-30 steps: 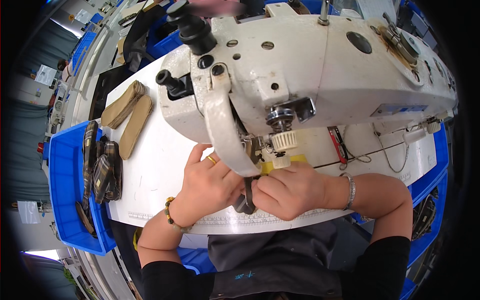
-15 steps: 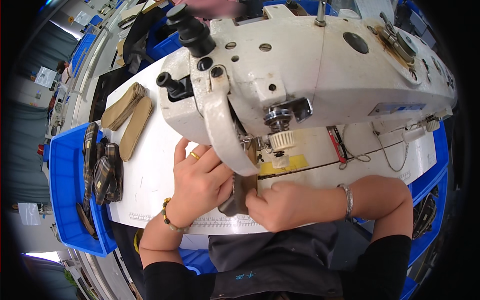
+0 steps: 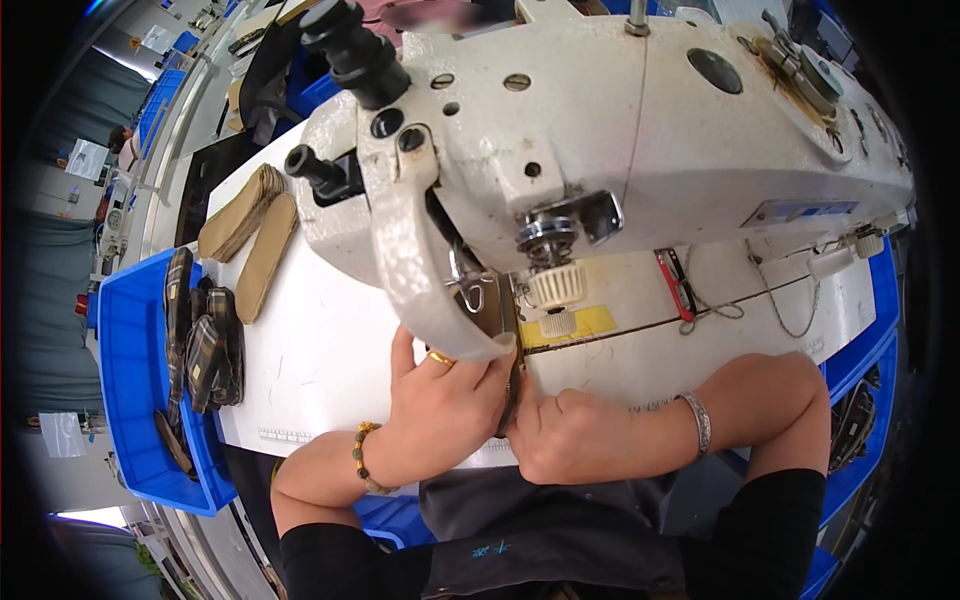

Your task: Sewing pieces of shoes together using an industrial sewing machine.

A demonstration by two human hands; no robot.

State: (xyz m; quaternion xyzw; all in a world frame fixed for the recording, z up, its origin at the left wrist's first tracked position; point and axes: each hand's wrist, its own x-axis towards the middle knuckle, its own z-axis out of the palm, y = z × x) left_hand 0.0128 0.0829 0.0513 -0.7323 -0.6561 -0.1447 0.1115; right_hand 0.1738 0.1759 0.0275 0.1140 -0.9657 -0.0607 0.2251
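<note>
A white sewing machine (image 3: 480, 150) reaches across the worktable, its needle area partly hidden behind a curved white guard. Under it lies a brown sole-like piece (image 3: 489, 312) with a dark edge running toward me. My left hand (image 3: 445, 405) is closed at the near left side of this piece, some fingers hidden under the guard. Just to its right, my right hand (image 3: 562, 432) pinches the dark near end. The two hands almost meet there. Most of the piece is covered by hands and machine.
Brown insoles (image 3: 268, 258) lie at the table's left, several stacked beside a single one. A blue bin (image 3: 135, 400) holds plaid slippers (image 3: 212, 350). Red-handled thread snips (image 3: 674, 286) and loose cord (image 3: 785, 325) lie right of the needle. Another blue bin (image 3: 880, 420) stands at the right.
My left hand has moved right and nearer to me, closing in on the right hand. The piece has turned, with less of its near end showing. My right hand has shifted slightly right and nearer.
</note>
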